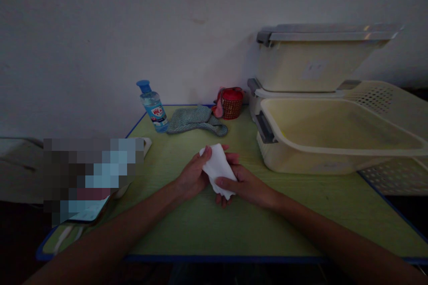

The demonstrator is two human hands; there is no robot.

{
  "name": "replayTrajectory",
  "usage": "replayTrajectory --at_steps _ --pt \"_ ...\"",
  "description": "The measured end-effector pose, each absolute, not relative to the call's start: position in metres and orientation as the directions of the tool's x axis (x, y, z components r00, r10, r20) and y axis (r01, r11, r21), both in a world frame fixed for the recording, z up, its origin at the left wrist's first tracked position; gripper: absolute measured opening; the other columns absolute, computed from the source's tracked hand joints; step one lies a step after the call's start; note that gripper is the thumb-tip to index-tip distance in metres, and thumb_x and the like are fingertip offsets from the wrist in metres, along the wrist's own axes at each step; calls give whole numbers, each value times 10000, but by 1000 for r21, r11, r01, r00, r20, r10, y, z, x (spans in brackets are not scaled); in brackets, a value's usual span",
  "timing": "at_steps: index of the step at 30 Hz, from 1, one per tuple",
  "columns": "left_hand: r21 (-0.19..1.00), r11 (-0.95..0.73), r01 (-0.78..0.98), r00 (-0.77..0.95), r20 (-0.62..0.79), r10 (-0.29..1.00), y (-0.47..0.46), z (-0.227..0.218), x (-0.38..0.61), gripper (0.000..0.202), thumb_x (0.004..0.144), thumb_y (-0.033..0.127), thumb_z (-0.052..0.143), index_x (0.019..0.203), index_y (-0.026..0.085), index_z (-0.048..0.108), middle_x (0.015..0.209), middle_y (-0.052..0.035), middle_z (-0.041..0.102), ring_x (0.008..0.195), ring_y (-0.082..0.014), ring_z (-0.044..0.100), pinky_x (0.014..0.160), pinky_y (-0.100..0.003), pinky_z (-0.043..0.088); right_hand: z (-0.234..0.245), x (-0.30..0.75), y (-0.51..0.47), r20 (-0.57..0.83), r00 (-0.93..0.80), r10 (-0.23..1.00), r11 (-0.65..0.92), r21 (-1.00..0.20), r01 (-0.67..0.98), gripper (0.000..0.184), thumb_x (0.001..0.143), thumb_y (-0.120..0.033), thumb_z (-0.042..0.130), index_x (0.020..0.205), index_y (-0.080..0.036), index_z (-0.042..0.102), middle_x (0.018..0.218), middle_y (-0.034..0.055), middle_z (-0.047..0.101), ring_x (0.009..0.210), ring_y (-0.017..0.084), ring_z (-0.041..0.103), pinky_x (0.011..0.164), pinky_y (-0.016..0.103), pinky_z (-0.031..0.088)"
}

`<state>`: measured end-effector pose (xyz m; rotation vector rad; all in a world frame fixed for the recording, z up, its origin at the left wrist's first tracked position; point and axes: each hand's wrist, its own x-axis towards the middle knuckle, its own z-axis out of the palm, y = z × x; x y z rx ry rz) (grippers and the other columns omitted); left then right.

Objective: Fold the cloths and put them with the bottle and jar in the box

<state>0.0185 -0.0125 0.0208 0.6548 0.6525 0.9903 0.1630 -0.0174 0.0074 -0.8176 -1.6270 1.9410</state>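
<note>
A white folded cloth or tissue (216,167) is held between both hands over the middle of the green table (200,227). My left hand (193,176) pinches its upper left edge with thumb and fingers. My right hand (245,185) cups it from below and the right, thumb pressed on its lower part. Both hands are closed on it, just above the tabletop.
A water bottle with a blue cap (153,107), a grey-green cloth (195,120) and a small red woven basket (231,103) stand at the table's far edge by the wall. Cream plastic bins (334,142) are stacked at right. A phone (87,216) lies at left.
</note>
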Motion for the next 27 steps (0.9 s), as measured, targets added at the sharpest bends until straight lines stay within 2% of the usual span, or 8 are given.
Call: replayTrajectory --at_steps 3,7,9,13,16,20,24,27 --pt "771 404 -492 381 -227 896 -12 20 19 341 829 415 498 938 113 616 864 -126 690 786 -238 648 728 -375 509 7 163 -19 -133 -698 704 -118 -991 70 408 728 -542 563 793 -141 526 643 12 591 533 109 546 503 231 441" --pt "795 388 -466 392 -208 896 -12 21 18 377 757 443 586 916 103 629 866 -138 693 821 -255 642 759 -378 496 10 163 -23 -24 -643 765 169 -957 237 304 786 -434 526 745 -134 552 687 24 558 617 125 514 571 249 427" --pt "807 369 -460 412 -174 894 -11 21 17 422 697 460 645 939 114 635 896 -132 691 853 -256 633 777 -367 485 14 164 -24 20 -607 795 244 -926 289 283 782 -412 526 722 -137 543 664 12 521 600 116 477 540 236 397" --pt "868 330 -372 455 -139 880 -10 16 17 511 662 508 653 971 101 650 949 -139 675 848 -239 618 749 -317 462 19 166 -22 78 -531 844 232 -945 230 329 804 -454 471 755 -137 540 652 5 496 569 104 448 502 223 364" --pt "907 310 -284 450 -160 879 -10 11 18 605 647 553 642 1047 100 631 900 -125 674 718 -191 598 637 -271 434 20 168 -18 139 -498 856 256 -951 174 352 818 -474 445 797 -138 548 687 13 512 592 108 459 529 228 376" --pt "930 274 -244 444 -144 884 -9 7 17 662 652 537 649 1157 115 571 771 -71 657 631 -139 539 584 -234 386 17 169 -16 128 -455 881 253 -941 226 354 821 -472 447 742 -139 538 661 9 495 574 105 441 508 225 358" --pt "938 277 -210 447 -160 880 -8 5 14 652 607 485 709 1137 125 588 721 -38 639 594 -113 505 568 -219 376 16 168 -18 141 -442 886 257 -942 214 349 823 -465 443 729 -141 531 633 -1 474 556 100 425 484 217 337" --pt "935 277 -224 431 -159 888 -8 4 15 624 605 503 702 1089 118 619 660 -26 626 547 -97 483 530 -205 358 16 166 -19 153 -444 883 266 -943 203 345 822 -463 449 709 -145 521 605 -12 455 529 89 400 463 208 318"
